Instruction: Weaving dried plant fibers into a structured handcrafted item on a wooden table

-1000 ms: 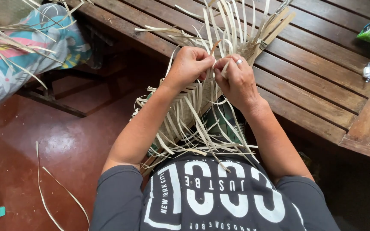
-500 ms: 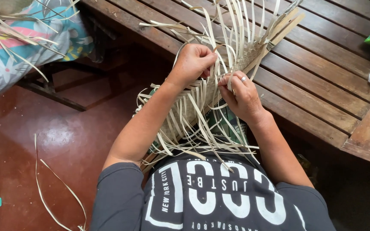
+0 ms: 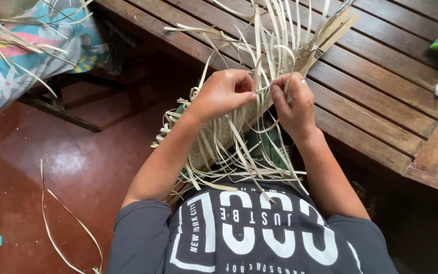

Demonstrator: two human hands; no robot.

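Pinching pale strips with both hands: left hand [image 3: 225,93] fingers closed on strip, right hand [image 3: 294,101] raised since moment ago, now level, gripping neighbouring strip; woven mat [image 3: 229,133] against desk [image 3: 381,96] edge, weave advancing.

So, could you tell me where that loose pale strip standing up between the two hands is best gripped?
Probably low down, just above the woven mat, where the upright strip leaves the weave and is stiffest. Pinch its flat faces from the side, as the left hand and right hand do; its free top flexes.
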